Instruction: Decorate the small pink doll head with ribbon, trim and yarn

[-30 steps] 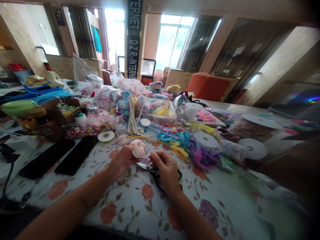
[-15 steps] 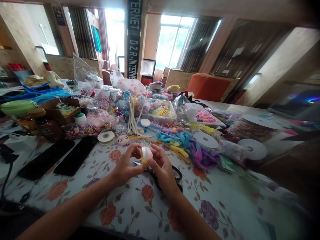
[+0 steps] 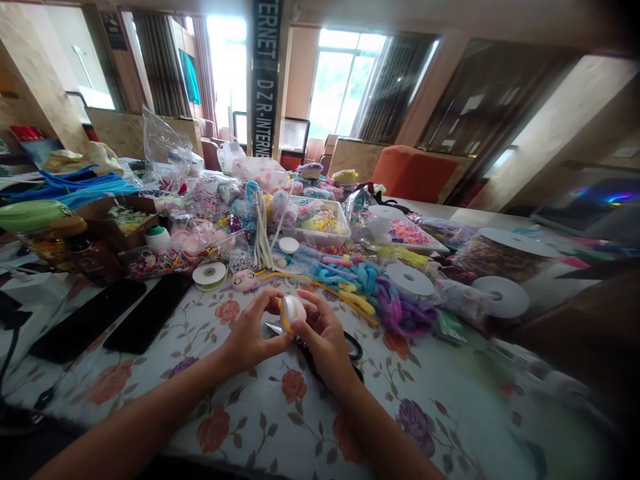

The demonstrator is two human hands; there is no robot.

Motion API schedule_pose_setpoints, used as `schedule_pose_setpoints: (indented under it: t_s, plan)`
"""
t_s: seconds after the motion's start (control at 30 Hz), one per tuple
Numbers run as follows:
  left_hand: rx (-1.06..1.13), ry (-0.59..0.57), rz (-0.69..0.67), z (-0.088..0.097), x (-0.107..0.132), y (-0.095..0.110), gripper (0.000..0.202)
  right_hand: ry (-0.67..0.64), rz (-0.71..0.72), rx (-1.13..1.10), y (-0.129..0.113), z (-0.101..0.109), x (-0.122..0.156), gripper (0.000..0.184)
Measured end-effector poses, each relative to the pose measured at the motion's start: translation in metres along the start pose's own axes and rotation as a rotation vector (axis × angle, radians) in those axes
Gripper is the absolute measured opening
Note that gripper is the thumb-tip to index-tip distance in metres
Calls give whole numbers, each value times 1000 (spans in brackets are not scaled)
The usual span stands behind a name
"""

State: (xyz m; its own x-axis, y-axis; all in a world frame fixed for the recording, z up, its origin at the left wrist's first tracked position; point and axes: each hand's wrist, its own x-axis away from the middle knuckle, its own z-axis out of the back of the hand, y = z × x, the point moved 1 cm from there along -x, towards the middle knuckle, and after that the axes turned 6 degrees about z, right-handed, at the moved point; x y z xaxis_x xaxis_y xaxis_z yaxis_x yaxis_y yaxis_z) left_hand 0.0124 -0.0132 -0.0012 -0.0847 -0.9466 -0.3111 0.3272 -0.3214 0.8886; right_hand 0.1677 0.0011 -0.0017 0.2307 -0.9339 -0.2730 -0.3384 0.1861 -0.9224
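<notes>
Between my two hands, above the flowered tablecloth, is a small rounded piece (image 3: 294,312), white and pale pink with a yellow edge; its exact kind does not show. My left hand (image 3: 254,332) pinches its yellow side between thumb and fingers. On the pink side, my right hand (image 3: 324,337) grips it with thumb and fingertips. Black-handled scissors (image 3: 354,347) lie on the cloth beneath my right hand, partly hidden by it, blade tips pointing left. Just beyond my hands rests a pink doll-like face piece (image 3: 244,281) beside yellow pipe cleaners (image 3: 357,305).
Two black phones (image 3: 149,315) lie at the left. A ribbon spool (image 3: 209,275) sits behind them. Blue fuzzy strips (image 3: 340,275), white spools (image 3: 410,279) and a white tray of beads (image 3: 320,223) crowd the back. A green-lidded jar (image 3: 33,217) stands far left.
The small piece has turned slightly between my fingers, so more of its white face shows. Both hands keep their hold, and the view has shifted a little.
</notes>
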Motion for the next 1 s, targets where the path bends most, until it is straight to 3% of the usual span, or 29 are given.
schedule_pose_setpoints:
  t_s: [0.23,0.5,0.7,0.83,1.0]
  plan:
    - [-5,-24,-55,-1,-1,-2,47,16,16,10,0,2,0,59]
    - [-108,100,-28,-2,6,1,45,-35,54,-9,7,3,1,55]
    - [7,56,26,0,2,1,41,-77,92,-4,12,3,2,57]
    - [39,30,59,0,0,-3,47,-55,52,-32,6,3,2,50]
    - [36,18,40,0,1,-3,47,-52,22,-50,2,3,1,54]
